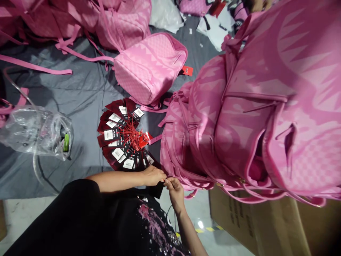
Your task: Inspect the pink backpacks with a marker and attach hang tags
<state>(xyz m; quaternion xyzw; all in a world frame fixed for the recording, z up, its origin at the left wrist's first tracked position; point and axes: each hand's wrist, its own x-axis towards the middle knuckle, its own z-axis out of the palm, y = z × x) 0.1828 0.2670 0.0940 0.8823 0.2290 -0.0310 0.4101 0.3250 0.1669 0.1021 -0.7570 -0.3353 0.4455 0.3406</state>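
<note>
Head view, looking down over the tabletop (82, 85), shows both bare hands meeting at its near edge, by the lower left corner of a row of pink backpacks (204, 117). The left hand (154, 176) reaches in from the left with its fingers curled, and the right hand (175, 192) comes up from below with thumb and fingers bent together. Their fingertips come together at one spot, just beside the nearest backpack in the row; whatever they pinch there is too small to make out, so I cannot tell whether either is grasping anything. The row stands to the right of both hands and stretches away rightward, straps hanging over the edge above a cardboard box (239, 220). Just beyond the left hand, a fan of black and dark red tags (109, 135) with white barcode stickers lies spread, its red cords (131, 132) gathered toward the side nearest the row. Farther off, past the fan, a single pink backpack (149, 67) lies on its side, with a red tag (188, 70) at its far right. Well to the left sits a clear plastic bag (25, 129) with a green item (66, 143) at its right end.
</note>
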